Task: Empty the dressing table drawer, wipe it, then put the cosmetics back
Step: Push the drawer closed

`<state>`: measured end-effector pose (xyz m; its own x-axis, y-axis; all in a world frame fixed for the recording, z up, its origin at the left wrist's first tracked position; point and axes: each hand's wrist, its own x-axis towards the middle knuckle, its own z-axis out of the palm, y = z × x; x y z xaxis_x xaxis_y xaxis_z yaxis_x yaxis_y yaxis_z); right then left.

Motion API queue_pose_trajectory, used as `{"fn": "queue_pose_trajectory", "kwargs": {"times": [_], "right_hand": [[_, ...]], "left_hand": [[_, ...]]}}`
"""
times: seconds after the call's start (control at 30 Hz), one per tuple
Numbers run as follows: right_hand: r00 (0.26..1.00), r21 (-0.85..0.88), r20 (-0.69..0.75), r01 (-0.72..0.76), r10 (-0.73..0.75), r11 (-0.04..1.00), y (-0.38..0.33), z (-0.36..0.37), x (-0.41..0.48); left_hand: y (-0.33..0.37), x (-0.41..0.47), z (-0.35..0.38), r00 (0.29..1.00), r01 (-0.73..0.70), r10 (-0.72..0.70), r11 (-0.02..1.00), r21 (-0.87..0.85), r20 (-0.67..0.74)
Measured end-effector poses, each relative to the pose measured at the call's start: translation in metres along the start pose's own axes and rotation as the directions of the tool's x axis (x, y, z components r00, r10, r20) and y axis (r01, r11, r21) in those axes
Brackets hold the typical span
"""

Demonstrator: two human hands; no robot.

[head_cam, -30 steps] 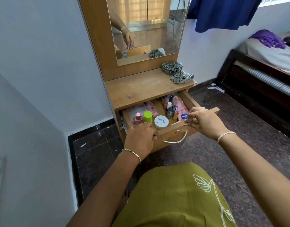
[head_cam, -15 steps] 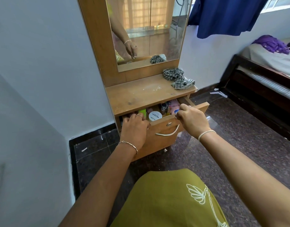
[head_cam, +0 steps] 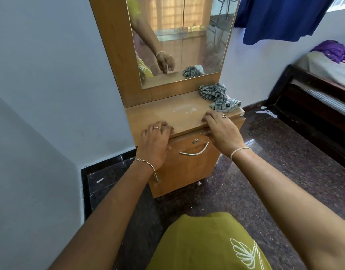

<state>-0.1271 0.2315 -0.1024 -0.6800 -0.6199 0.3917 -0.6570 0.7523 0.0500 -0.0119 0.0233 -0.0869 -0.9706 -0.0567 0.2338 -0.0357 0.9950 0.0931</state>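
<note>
The drawer sits closed under the worktop, with the cosmetics hidden inside. The left hand and right hand rest on the worktop's front edge, fingers loosely bent and gripping nothing. The curved handle lies just below and between them, running crosswise.

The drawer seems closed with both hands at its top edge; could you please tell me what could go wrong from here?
1. The thumbs seem to lie at the seam between the drawer front and the tabletop, so the left hand or right hand might get pinched if the drawer shifts.
2. The checked cloth lies at the tabletop's right edge, close to the right hand; a careless lift might knock it to the floor.
</note>
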Motion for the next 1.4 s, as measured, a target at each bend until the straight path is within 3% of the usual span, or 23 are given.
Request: {"fn": "queue_pose_trajectory", "kwargs": {"times": [0.13,0.3,0.47,0.77,1.0,1.13,1.23,1.4], "right_hand": [[0.999,0.035,-0.009,0.051,-0.051,0.998,0.008,0.017,0.01],[0.994,0.071,-0.108,0.018,-0.01,0.997,0.01,0.036,0.015],[0.997,0.002,-0.078,-0.023,0.024,1.0,0.004,0.039,0.012],[1.0,-0.069,0.014,0.017,-0.016,0.997,0.005,0.026,0.022],[0.999,-0.136,-0.005,0.042,-0.043,0.99,0.005,0.025,0.024],[0.984,-0.166,0.18,0.027,0.004,0.986,-0.003,0.006,0.036],[0.914,-0.143,0.402,-0.004,0.062,0.99,-0.011,-0.015,0.045],[0.829,-0.178,0.544,-0.038,0.131,0.983,-0.035,-0.067,0.048]], "left_hand": [[-0.013,0.013,0.011,0.999,0.018,-0.019,1.0,0.019,0.049],[-0.016,0.018,0.018,0.998,0.028,-0.026,0.999,0.039,-0.056],[-0.015,0.019,0.019,0.996,0.062,-0.061,0.998,0.015,-0.065],[-0.009,0.027,0.003,0.99,0.126,-0.123,0.992,-0.031,0.075],[-0.007,0.029,0.004,0.993,0.113,-0.112,0.994,-0.003,0.033],[-0.011,0.033,-0.01,0.986,0.056,-0.062,0.997,0.048,0.152],[-0.017,0.03,-0.032,0.948,0.038,-0.044,0.999,0.026,0.314],[-0.038,-0.004,-0.088,0.895,0.316,-0.308,0.948,0.028,0.323]]}}
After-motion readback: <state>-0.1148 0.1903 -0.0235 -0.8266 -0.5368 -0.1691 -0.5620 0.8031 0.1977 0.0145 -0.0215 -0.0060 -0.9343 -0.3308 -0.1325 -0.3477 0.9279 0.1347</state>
